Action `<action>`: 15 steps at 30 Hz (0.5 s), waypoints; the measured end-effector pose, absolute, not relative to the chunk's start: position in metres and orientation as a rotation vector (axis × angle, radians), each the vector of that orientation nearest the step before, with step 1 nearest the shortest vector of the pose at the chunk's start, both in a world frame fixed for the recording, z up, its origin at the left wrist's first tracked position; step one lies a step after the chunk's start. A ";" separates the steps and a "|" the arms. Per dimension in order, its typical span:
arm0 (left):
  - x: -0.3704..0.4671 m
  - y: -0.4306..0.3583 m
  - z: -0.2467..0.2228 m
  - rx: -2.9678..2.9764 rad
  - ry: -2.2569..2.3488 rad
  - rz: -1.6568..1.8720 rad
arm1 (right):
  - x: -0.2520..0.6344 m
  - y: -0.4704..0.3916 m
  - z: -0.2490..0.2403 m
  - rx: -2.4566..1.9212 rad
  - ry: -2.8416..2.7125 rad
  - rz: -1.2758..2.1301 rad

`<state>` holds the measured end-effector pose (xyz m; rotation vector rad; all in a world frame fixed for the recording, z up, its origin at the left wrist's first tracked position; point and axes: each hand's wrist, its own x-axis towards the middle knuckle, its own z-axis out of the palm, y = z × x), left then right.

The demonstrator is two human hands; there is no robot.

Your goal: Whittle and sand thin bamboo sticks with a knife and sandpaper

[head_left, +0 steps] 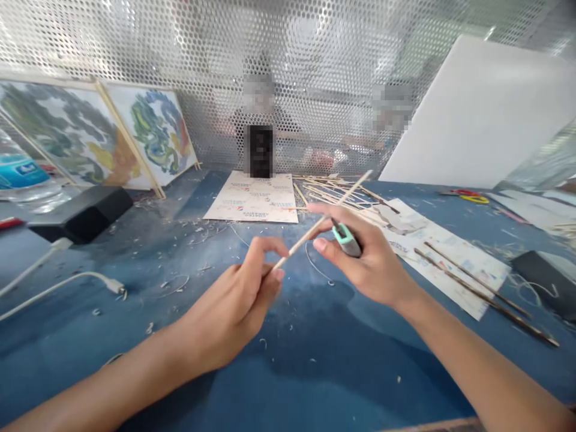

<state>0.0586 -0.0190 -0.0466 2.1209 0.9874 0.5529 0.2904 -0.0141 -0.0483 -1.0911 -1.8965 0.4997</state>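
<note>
A thin pale wooden stick (300, 242) slants up and to the right in front of me. My left hand (245, 291) pinches its lower end between thumb and fingers. In my right hand (371, 258) is a teal and grey utility knife (345, 239), tucked against the palm, its tip pointing toward the stick. The right index finger lies by the middle of the stick, while the right thumb is held just below. Beyond that hand lies a loose heap of similar sticks (330, 195). Small curled shavings (150, 328) are scattered around both hands.
On the blue table (288, 372), a printed sheet (252, 201) lies ahead, and another sheet (454, 270) with two dark sticks (486, 294) lies right. Leftward are a black box (83, 213), white cables (90, 275), a bottle (27, 180) and painted panels (157, 135). Yellow-handled scissors (474, 198) rest far right.
</note>
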 end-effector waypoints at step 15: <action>0.050 -0.040 -0.029 1.777 0.461 0.452 | 0.285 -0.010 -0.058 -0.993 -1.667 1.046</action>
